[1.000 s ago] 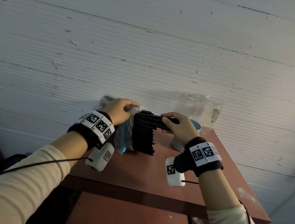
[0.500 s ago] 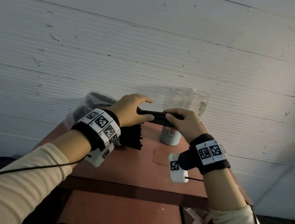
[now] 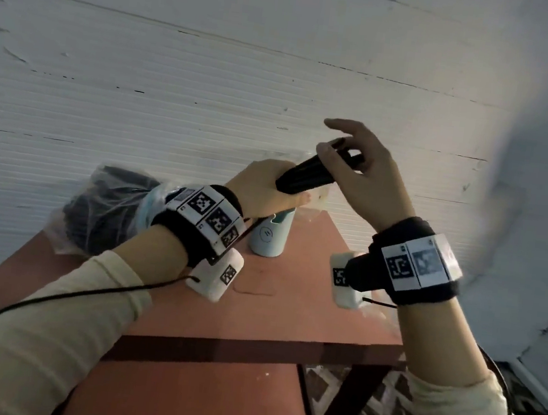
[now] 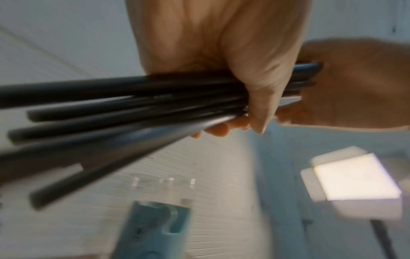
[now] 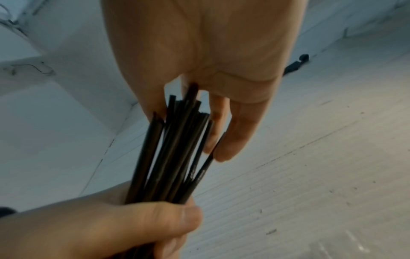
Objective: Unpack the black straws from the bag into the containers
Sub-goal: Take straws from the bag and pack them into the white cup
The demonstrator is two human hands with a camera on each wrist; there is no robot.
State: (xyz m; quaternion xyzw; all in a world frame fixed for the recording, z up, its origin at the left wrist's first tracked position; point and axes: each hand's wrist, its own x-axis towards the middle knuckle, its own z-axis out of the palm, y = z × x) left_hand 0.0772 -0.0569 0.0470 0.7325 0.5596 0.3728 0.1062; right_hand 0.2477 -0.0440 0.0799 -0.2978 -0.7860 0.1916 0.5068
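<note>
My left hand (image 3: 268, 189) grips a bundle of black straws (image 3: 304, 176) near its lower end and holds it tilted in the air above the table. My right hand (image 3: 358, 159) is at the bundle's upper end, fingers spread and nearly straight, with the straw tips (image 5: 188, 105) against its palm and thumb. The clear plastic bag (image 3: 107, 207), still dark with straws, lies at the table's back left. A light blue container (image 3: 266, 241) stands just below my left hand. A clear jar (image 4: 164, 184) shows only as a blur behind it.
The reddish-brown table (image 3: 287, 312) stands against a white ribbed wall (image 3: 178, 75). Its front edge is close to me, with patterned floor (image 3: 396, 412) to the lower right.
The straw bundle has come away from the bag, up and to the right, now tilted. My left hand took hold of it; my right hand's fingers have straightened at its top end.
</note>
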